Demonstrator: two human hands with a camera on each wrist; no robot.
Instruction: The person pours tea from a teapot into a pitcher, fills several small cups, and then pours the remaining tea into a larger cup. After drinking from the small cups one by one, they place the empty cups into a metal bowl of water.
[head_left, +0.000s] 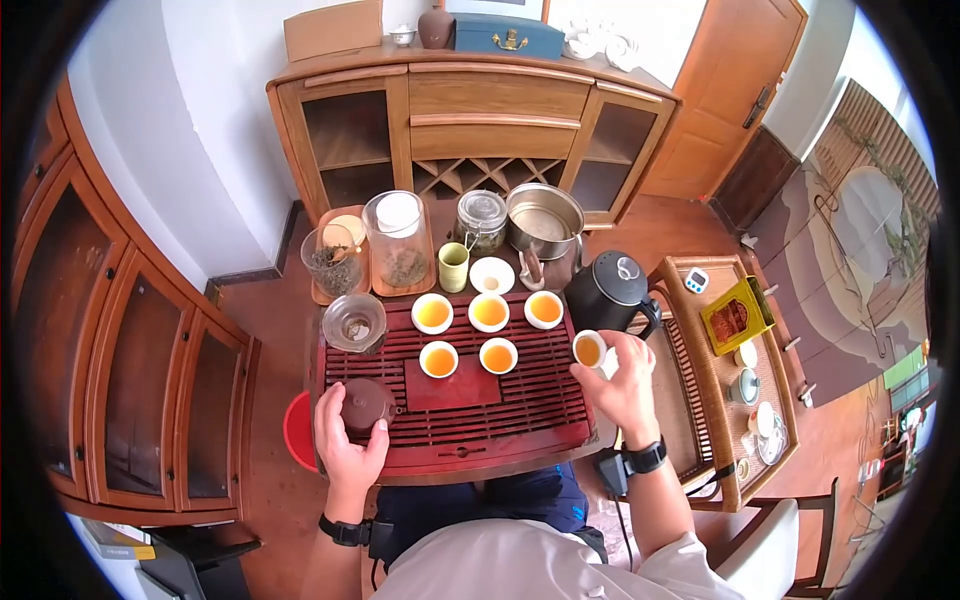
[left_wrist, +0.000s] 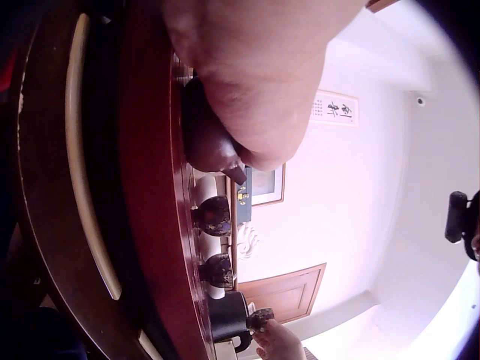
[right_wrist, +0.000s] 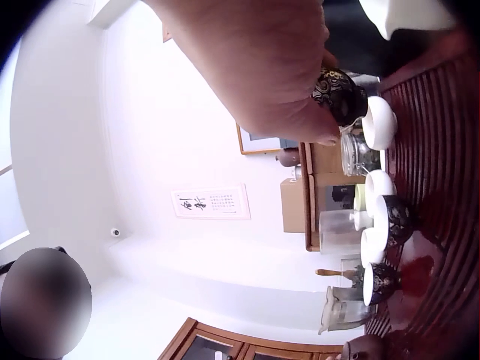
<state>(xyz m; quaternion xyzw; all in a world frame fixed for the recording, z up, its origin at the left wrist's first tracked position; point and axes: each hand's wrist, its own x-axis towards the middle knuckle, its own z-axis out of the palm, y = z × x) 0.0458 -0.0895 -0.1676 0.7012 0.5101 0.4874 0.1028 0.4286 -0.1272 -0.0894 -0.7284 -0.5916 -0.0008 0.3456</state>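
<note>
On the slatted red-brown tea tray [head_left: 440, 458], my left hand [head_left: 345, 452] holds a dark brown clay teapot [head_left: 368, 404], fingers and thumb round its sides. Its spout [left_wrist: 236, 173] shows past the hand in the left wrist view. At the tray's right side, my right hand [head_left: 627, 388] pinches a small teacup [head_left: 588, 350] of amber tea between thumb and fingers. The outside of this teacup [right_wrist: 339, 96] is black with a pale pattern. Between the hands stand several filled teacups, including a front left one [head_left: 439, 360] and a front right one [head_left: 498, 355].
A glass pitcher [head_left: 354, 322] stands at the tray's left back corner. Behind the tray are a glass jar [head_left: 482, 222], a green cup [head_left: 453, 267] and a steel pot [head_left: 545, 218]. A black kettle [head_left: 607, 292] stands close beyond the right hand. A wicker side table [head_left: 722, 440] is at right.
</note>
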